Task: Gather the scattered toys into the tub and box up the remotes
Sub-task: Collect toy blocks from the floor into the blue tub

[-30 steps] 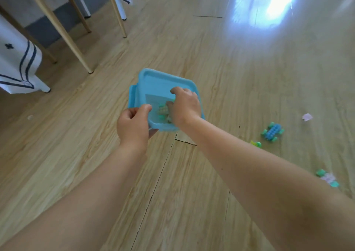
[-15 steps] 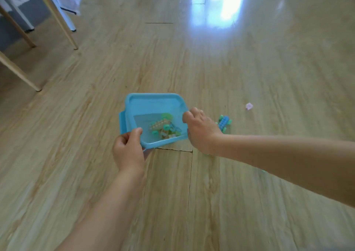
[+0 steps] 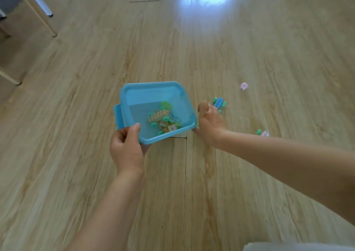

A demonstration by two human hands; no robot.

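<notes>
Head view: my left hand (image 3: 126, 147) pinches the tub (image 3: 153, 95) by its near rim, toys (image 3: 160, 116) piled inside. Right hand (image 3: 210, 124) curled beside the tub's right corner; grip unclear. Blue block (image 3: 219, 102) partly hidden behind it. Bare floor (image 3: 269, 39) beyond.

smooth blue plastic tub (image 3: 153, 95) — glossy wood-grain floor (image 3: 249, 48) — plastic toy bricks (image 3: 219, 102).
</notes>
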